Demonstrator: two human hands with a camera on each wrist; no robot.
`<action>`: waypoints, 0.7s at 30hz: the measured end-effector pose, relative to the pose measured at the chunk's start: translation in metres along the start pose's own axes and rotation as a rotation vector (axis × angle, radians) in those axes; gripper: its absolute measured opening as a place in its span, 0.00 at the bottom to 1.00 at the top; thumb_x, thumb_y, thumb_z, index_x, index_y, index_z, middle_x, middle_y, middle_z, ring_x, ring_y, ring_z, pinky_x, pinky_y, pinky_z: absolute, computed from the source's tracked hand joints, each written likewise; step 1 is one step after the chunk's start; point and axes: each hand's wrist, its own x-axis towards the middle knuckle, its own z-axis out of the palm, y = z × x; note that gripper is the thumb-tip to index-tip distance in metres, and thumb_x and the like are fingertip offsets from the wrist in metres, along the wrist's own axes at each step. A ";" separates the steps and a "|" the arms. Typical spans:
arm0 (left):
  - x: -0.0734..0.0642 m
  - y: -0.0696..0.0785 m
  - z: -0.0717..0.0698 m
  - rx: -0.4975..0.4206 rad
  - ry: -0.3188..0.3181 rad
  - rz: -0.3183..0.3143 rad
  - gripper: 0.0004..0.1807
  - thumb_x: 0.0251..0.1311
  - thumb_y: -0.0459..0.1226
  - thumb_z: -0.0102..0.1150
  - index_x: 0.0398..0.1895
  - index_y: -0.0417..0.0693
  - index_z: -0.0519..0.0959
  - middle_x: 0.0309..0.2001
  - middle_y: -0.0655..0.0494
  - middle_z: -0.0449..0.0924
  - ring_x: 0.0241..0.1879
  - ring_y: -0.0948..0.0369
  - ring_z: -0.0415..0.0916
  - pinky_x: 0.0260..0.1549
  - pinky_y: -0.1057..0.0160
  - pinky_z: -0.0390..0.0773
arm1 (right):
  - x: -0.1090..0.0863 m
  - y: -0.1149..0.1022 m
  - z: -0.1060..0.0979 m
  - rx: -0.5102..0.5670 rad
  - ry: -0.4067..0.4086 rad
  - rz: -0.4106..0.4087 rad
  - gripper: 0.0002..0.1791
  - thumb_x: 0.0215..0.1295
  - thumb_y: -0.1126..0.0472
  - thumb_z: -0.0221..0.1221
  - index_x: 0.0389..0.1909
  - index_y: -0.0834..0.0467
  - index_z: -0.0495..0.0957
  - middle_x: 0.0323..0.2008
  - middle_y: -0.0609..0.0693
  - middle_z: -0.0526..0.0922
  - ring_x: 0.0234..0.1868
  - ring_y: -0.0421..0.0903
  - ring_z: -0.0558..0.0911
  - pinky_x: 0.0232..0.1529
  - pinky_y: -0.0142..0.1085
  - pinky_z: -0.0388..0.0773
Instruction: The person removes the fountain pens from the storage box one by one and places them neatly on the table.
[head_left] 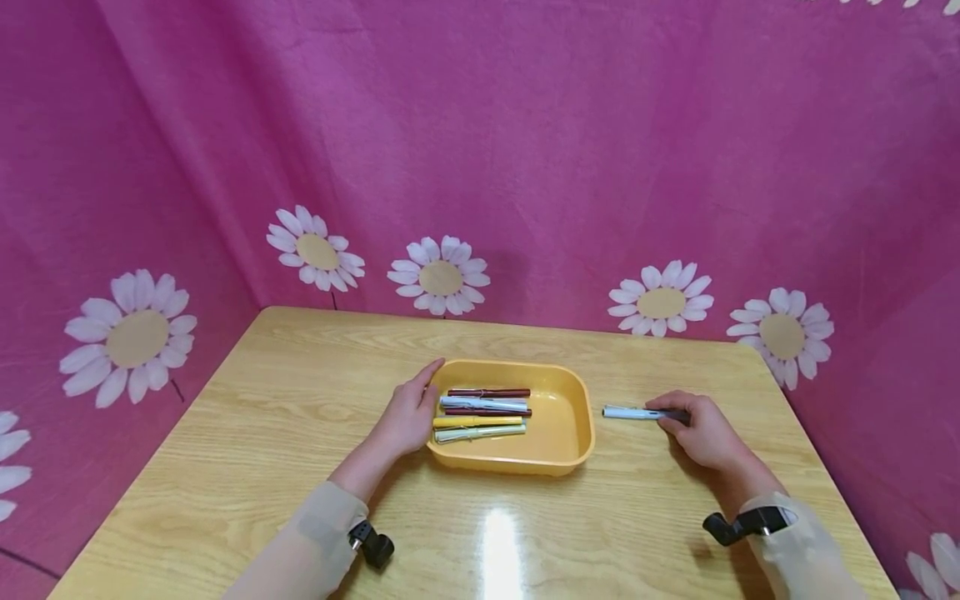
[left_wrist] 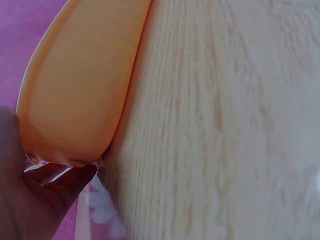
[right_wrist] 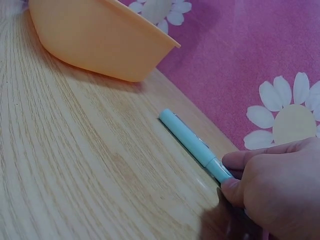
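Five pens (head_left: pixel 477 422) in tray (head_left: pixel 558 417); right fingers (right_wrist: pixel 245 159) pinch one pale pen (head_left: pixel 626 413).

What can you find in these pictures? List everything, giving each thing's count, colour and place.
Table: 1, light wood-grained, beneath the tray
Tray: 1, yellow-orange, on the table
Tray pens: 5, two dark red, one light blue, one yellow, one pale green, towards the tray's left
Loose pen: 1, light blue, right of the tray
Dark patch: 1, dark, at the loose pen's right end, too unclear to identify
Fabric backdrop: 1, magenta, around the table
Daisy prints: several, white with beige centres, on the fabric
Wrist cameras: 2, black, one per wrist
Sleeves: 2, off-white, forearms
Left grip: 1, bare, tray's left end
Right grip: 1, bare, pinching the loose pen
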 end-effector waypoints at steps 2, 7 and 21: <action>0.001 0.000 0.000 0.000 0.006 0.009 0.27 0.82 0.32 0.40 0.82 0.41 0.63 0.70 0.33 0.73 0.71 0.43 0.69 0.74 0.45 0.64 | 0.001 -0.001 -0.001 -0.007 0.001 -0.014 0.16 0.69 0.79 0.62 0.53 0.64 0.87 0.48 0.57 0.86 0.46 0.52 0.81 0.46 0.26 0.78; 0.001 0.000 -0.001 0.004 0.007 0.012 0.27 0.82 0.32 0.40 0.82 0.42 0.63 0.71 0.34 0.72 0.72 0.42 0.68 0.74 0.44 0.63 | 0.002 -0.004 -0.003 0.002 -0.015 -0.030 0.16 0.68 0.78 0.63 0.54 0.65 0.86 0.50 0.58 0.87 0.48 0.52 0.84 0.49 0.27 0.79; 0.001 -0.001 -0.002 -0.005 -0.006 -0.010 0.28 0.83 0.33 0.40 0.83 0.44 0.62 0.71 0.35 0.73 0.70 0.46 0.71 0.74 0.46 0.63 | 0.012 -0.036 -0.007 0.048 -0.015 -0.085 0.18 0.70 0.73 0.65 0.59 0.63 0.84 0.57 0.59 0.84 0.62 0.63 0.78 0.65 0.66 0.71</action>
